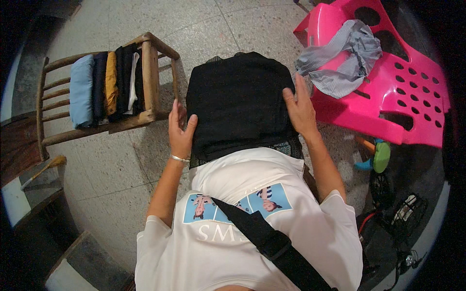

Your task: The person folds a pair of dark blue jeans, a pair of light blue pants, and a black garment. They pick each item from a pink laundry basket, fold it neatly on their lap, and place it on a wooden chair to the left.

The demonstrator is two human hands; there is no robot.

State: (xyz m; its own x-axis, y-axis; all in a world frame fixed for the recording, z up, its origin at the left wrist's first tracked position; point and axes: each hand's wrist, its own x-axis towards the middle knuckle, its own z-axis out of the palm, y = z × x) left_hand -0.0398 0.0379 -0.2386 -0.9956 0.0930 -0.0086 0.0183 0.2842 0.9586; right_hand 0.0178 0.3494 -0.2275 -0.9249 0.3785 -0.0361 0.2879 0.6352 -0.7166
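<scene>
Across my lap lies a black folded garment (pixel 238 104), spread into a roughly square shape with a ridge along its near edge. My left hand (pixel 181 133) is at its left side, fingers stretched and thumb touching or just beside the cloth. On the opposite side my right hand (pixel 300 109) is open, its thumb against the garment's right edge and its fingers pointing away from me. Neither hand grips the cloth. A patterned dark fabric (pixel 286 147) shows a little beneath the garment.
To the left, a wooden slatted chair (pixel 150 72) bears a row of folded clothes, light blue (pixel 81 92), mustard (pixel 111 80), dark and white. At right, a pink plastic chair (pixel 378 106) carries a crumpled striped grey shirt (pixel 349 58). A broom (pixel 46 169) lies far left.
</scene>
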